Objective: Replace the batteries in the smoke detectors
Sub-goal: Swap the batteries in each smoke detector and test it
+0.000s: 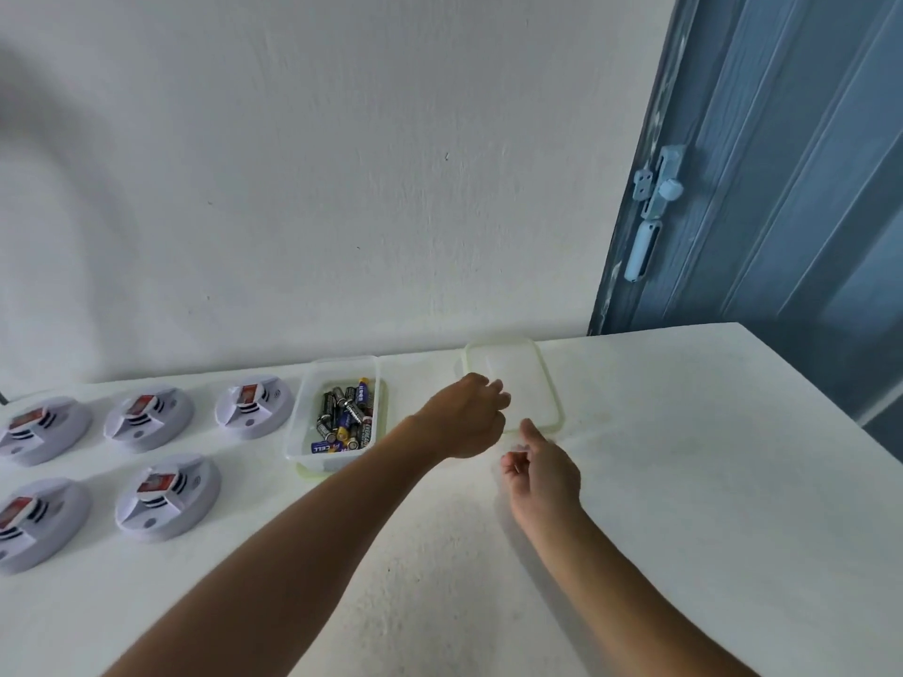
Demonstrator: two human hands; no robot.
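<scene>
Several white round smoke detectors lie on the left of the white table, each with a red-labelled battery on top; the nearest to the middle are one (167, 496) in front and one (254, 406) behind. A clear plastic box (337, 411) beside them holds several loose batteries (346, 421). Its clear lid (530, 378) lies flat to the right, near the wall. My left hand (466, 416) hovers at the lid's left edge with fingers bent down and nothing in it. My right hand (540, 473) sits just in front of the lid, loosely curled, thumb towards the lid, empty.
The table (684, 481) butts against a white wall at the back. A blue door with a pale latch (652, 212) stands behind the table's right end. The table's right edge runs diagonally at the far right.
</scene>
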